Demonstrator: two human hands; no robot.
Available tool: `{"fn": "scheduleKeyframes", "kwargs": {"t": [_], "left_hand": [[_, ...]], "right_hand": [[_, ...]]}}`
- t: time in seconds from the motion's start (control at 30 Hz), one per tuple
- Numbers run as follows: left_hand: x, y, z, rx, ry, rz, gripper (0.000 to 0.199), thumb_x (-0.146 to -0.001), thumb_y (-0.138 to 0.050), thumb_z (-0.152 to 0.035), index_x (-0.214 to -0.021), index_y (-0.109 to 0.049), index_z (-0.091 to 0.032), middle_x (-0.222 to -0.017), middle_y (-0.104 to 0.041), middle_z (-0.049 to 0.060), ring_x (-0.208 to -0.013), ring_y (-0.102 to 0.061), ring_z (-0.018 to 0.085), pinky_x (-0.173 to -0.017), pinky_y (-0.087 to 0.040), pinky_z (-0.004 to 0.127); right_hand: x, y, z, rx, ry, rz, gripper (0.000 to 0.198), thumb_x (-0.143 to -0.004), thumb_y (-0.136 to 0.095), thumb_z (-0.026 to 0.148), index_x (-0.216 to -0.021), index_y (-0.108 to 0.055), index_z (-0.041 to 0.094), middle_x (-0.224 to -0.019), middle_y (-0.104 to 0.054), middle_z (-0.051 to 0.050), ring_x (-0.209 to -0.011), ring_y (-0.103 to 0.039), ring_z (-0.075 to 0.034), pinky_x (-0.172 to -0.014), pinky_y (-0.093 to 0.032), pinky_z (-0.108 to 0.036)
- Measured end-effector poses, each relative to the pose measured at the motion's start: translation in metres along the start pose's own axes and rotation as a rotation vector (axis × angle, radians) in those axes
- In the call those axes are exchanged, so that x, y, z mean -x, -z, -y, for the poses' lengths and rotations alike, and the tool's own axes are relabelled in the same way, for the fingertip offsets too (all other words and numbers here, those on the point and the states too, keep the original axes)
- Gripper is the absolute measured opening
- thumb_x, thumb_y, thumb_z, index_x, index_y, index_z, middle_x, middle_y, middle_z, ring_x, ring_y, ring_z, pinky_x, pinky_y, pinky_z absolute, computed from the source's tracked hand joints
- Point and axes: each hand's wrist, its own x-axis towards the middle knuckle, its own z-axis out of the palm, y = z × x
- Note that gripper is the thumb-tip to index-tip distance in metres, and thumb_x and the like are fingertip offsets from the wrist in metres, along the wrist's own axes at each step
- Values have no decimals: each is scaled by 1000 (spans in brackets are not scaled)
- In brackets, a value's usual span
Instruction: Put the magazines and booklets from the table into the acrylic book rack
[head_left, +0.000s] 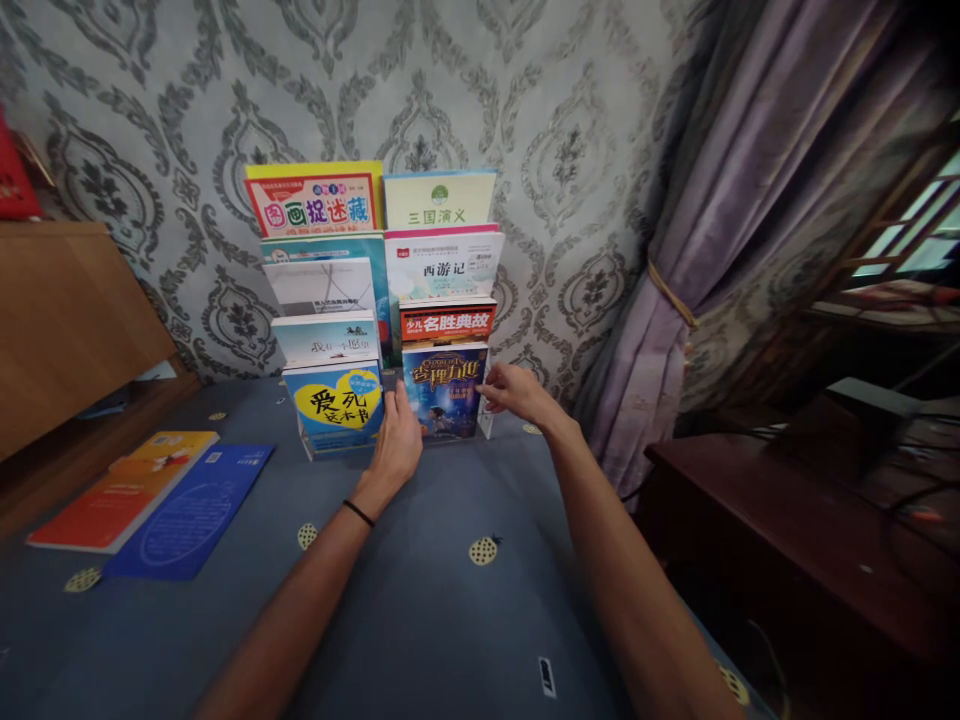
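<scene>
A dark blue paperback book (442,400) with gold title lettering stands upright in the lowest front right slot of a tiered rack (319,456). My left hand (400,435), a black band around its wrist, grips the book's left edge. At the opposite edge, the closed fingers of my right hand (519,393) pinch its side. Behind it rise a red-banded book (448,322), a white book (446,262) and a pale green book (439,200). Left of my left hand sits a blue book with a yellow heart (335,405), several more books stepping up behind it.
An orange-red book (124,495) and a blue book (191,515) lie overlapping on the blue tablecloth (420,620) at left. A wooden cabinet (71,320) stands beyond them. Patterned wallpaper is behind the rack. A purple curtain (697,240) and a dark red table (795,540) are at right.
</scene>
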Motion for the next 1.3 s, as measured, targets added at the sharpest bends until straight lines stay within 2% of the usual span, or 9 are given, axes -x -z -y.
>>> {"fn": "scheduleKeyframes", "kwargs": {"t": [0.2,0.37,0.5,0.6,0.7,0.77,0.87,1.0,1.3], "left_hand": [[9,3,0,-38,-47,-53,68,-95,-37,-11,-156,-10,-7,-136,-49,26,-111,-64,31,-92,-55,45],[17,11,-9,-228,-270,-86,54,-96,-42,-14,-150,-34,-13,-127,-56,19,-118,-57,31,-101,-49,48],[8,11,-18,-309,-420,-37,50,-95,-40,-8,-145,-43,-16,-140,-52,18,-130,-48,30,-109,-42,49],[0,6,-20,-339,-430,-20,57,-93,-40,-5,-148,-38,-17,-143,-49,18,-134,-45,30,-110,-40,50],[-3,1,-20,-365,-416,-6,59,-93,-41,-6,-151,-34,-17,-140,-51,18,-130,-47,30,-108,-41,50],[-2,-1,-20,-376,-407,8,60,-92,-40,-6,-151,-35,-17,-139,-51,18,-128,-48,30,-108,-41,50],[0,-3,-21,-386,-385,32,58,-92,-39,-4,-149,-38,-14,-139,-51,21,-128,-49,31,-107,-41,50],[2,-3,-20,-363,-381,33,53,-93,-40,-6,-146,-42,-13,-139,-50,22,-129,-49,31,-107,-41,50],[7,0,-17,-344,-391,20,48,-96,-37,-9,-144,-43,-15,-140,-49,20,-130,-47,31,-108,-42,51]], "right_hand": [[1,2,2,-23,-13,2,26,-89,-71,24,-77,-49,21,-55,-65,2,-55,-72,-17,-50,-57,-22],[2,2,4,-46,-13,2,28,-90,-71,25,-74,-49,21,-52,-64,2,-52,-71,-15,-46,-55,-18],[3,3,5,-38,-10,18,32,-89,-73,34,-70,-51,20,-50,-63,2,-46,-68,-13,-40,-52,-16],[5,7,8,-36,-37,90,39,-87,-73,43,-65,-53,19,-48,-63,1,-42,-65,-12,-37,-51,-16],[9,10,15,-59,-26,183,38,-88,-71,42,-63,-58,17,-50,-65,0,-43,-65,-11,-39,-53,-16],[11,10,22,-98,10,255,29,-90,-69,37,-70,-64,16,-54,-67,1,-47,-67,-11,-44,-56,-16],[13,7,30,-124,29,307,16,-91,-66,29,-98,-72,16,-56,-68,2,-49,-68,-12,-48,-58,-19],[14,4,32,-103,-4,303,38,-92,-63,24,-129,-64,17,-55,-67,2,-48,-68,-15,-49,-58,-23],[15,5,31,-138,-32,349,35,-93,-65,27,-127,-66,17,-56,-69,1,-49,-68,-15,-50,-59,-24]]}}
